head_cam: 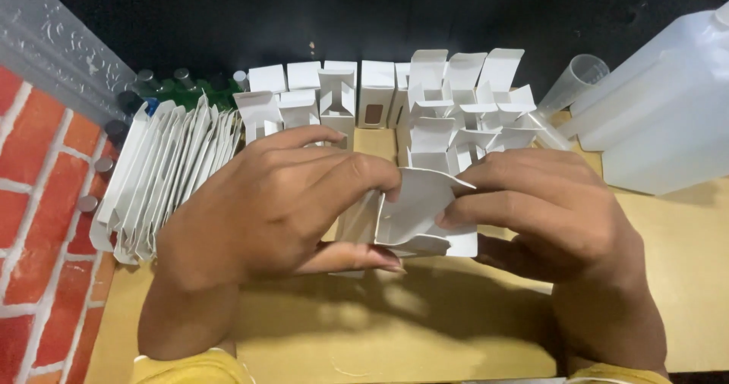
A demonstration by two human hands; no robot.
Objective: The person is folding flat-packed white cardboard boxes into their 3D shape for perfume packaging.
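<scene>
Left hand (pixel 273 202) and right hand (pixel 547 209) both grasp a small white cardboard carton (pixel 414 213), half folded, above the tan tabletop (pixel 395 331). Flat white carton blanks (pixel 163 171) lean stacked just left; open cartons (pixel 456 103) stand behind

You get bright, even light from above; your hands throw a soft shadow onto the tan table (pixel 425 331). The white cartons (pixel 456 118) look nearly washed out, the backdrop is dark, and the frame's edges seem slightly soft.
</scene>
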